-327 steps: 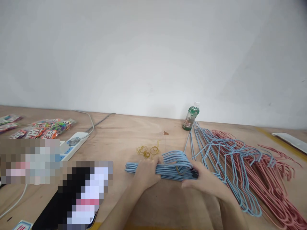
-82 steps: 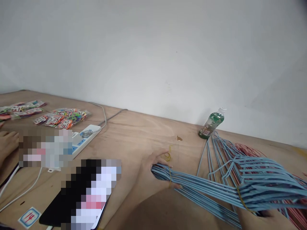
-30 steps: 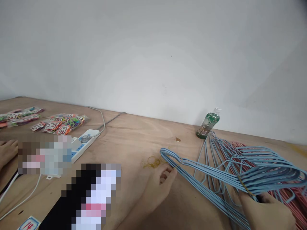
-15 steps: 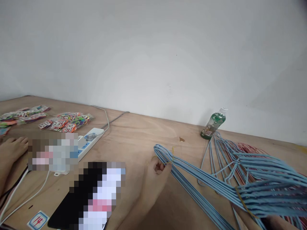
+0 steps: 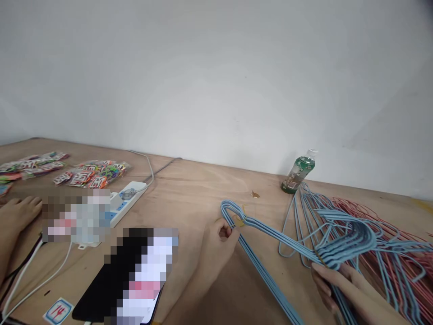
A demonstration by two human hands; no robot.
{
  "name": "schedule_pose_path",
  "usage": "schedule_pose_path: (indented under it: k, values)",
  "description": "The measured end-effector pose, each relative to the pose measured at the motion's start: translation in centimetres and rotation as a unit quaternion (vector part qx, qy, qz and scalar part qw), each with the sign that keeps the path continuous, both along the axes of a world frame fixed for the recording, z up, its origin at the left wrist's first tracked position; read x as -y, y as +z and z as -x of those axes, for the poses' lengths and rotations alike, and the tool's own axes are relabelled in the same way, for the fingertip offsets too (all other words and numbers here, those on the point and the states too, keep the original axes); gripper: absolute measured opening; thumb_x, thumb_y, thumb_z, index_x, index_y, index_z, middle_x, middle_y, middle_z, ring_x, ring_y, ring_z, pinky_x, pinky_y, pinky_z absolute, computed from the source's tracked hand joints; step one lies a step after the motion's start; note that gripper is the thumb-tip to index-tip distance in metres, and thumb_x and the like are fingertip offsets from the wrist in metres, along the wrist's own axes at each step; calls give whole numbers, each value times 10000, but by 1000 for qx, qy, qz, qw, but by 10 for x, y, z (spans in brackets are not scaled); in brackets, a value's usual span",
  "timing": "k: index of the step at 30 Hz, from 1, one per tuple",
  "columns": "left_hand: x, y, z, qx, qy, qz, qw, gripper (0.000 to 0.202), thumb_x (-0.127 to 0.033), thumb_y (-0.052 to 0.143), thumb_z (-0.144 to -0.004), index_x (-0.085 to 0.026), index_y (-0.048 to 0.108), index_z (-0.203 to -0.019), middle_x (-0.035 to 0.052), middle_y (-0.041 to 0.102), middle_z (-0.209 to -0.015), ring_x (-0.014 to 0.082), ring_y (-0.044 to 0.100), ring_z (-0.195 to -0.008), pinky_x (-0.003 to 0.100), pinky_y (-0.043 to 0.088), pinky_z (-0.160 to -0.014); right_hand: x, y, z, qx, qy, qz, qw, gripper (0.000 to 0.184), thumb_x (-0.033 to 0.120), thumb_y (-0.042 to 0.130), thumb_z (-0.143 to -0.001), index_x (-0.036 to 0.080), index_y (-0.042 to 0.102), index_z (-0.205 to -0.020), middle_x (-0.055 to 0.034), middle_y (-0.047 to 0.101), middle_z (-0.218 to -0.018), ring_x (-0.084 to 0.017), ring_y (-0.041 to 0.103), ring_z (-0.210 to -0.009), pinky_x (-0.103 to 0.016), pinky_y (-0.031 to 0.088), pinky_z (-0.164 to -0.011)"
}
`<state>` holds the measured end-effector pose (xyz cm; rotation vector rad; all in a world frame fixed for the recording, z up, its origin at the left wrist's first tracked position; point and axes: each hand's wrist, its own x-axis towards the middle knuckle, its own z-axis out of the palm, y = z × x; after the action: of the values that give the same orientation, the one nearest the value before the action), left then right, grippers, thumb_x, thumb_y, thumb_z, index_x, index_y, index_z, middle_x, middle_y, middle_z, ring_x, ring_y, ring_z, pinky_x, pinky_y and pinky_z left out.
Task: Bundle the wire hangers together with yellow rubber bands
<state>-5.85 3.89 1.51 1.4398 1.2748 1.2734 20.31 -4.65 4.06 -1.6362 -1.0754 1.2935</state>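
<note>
Plywood table (image 5: 189, 198) beneath blue wire hangers (image 5: 270, 243), seemingly pinched by left hand (image 5: 216, 257) and right hand (image 5: 345, 289).

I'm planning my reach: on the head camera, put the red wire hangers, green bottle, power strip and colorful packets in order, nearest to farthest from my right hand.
From your right hand:
1. Red wire hangers: to its right.
2. Green bottle: ahead, by the wall.
3. Power strip: far left of it.
4. Colorful packets: farther left, beyond the strip.
</note>
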Motion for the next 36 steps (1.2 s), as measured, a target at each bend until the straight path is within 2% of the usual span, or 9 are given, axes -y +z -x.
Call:
schedule_pose_path:
  k: [3, 6, 11, 18, 20, 24, 26, 31, 36]
  values:
    - [-1, 1, 2, -9, -4, -14, 1000, 297, -306, 591, -782, -201, 392, -588, -66, 393, -574, 89, 398, -556, 215, 298, -543, -13, 11, -1, -120, 53, 56, 990, 452, 632, 607, -765, 196, 549, -661, 15, 549, -556, -124, 535, -527, -251, 483, -560]
    - [0, 5, 3, -7, -4, -20, 1000, 314, -341, 605, -786, -196, 410, -587, -64, 405, -572, 90, 405, -558, 214, 298, -546, -30, 12, -1, -198, 77, 107, 971, 570, 725, 501, -776, 174, 568, -646, 15, 497, -486, -89, 470, -391, -196, 369, -379]
    - [-2, 11, 11, 22, 12, -2, 1000, 362, -445, 637, -774, -186, 464, -589, -67, 400, -564, 91, 378, -562, 222, 269, -550, -60, -6, 5, -299, 51, 82, 949, 463, 555, 554, -836, 154, 546, -604, 85, 296, -394, -19, 224, -279, -147, 197, -278]
    - [-13, 18, 22, 179, 24, 58, 982, 410, -487, 570, -792, -194, 446, -534, -36, 449, -574, 119, 457, -624, 239, 380, -657, -65, -14, -2, -399, 16, 81, 913, 436, 502, 539, -858, 160, 512, -589, 91, 279, -398, -20, 208, -284, -142, 193, -273]
    - [-14, 19, 22, 304, 11, 85, 949, 372, -440, 536, -812, -206, 414, -550, -34, 444, -582, 140, 532, -705, 266, 434, -761, -62, -13, -5, -423, 12, 66, 904, 431, 493, 536, -859, 162, 505, -584, 85, 295, -403, -24, 219, -287, -148, 205, -275]
    - [-14, 18, 25, 616, -32, 186, 765, 251, -227, 533, -828, -188, 482, -585, -58, 361, -463, 143, 590, -682, 300, 476, -836, -59, -16, -4, -433, -12, 63, 899, 406, 465, 545, -857, 166, 493, -588, 85, 305, -402, -22, 217, -288, -141, 206, -272]
    - [-15, 16, 27, 676, -45, 199, 708, 221, -162, 470, -870, -156, 554, -666, -88, 298, -410, 89, 500, -495, 283, 494, -805, -59, -19, -2, -432, -19, 66, 899, 387, 459, 553, -848, 170, 488, -599, 91, 293, -399, -21, 209, -287, -134, 199, -268]
    - [-16, 12, 30, 721, -70, 214, 655, 255, -82, 368, -913, -86, 615, -973, -124, 279, -401, 35, 306, -327, 193, 482, -599, -56, -20, 3, -411, 39, 78, 908, 381, 472, 563, -834, 183, 464, -606, 86, 307, -408, -32, 260, -288, -154, 248, -280]
    - [-18, 18, 32, 712, -35, 245, 657, 396, -64, 357, -903, -75, 471, -1282, -36, 576, -642, 39, 507, -435, 182, 528, -572, -47, -12, 10, -407, 54, 77, 909, 377, 460, 584, -829, 176, 490, -600, 80, 329, -414, -30, 275, -290, -161, 248, -285]
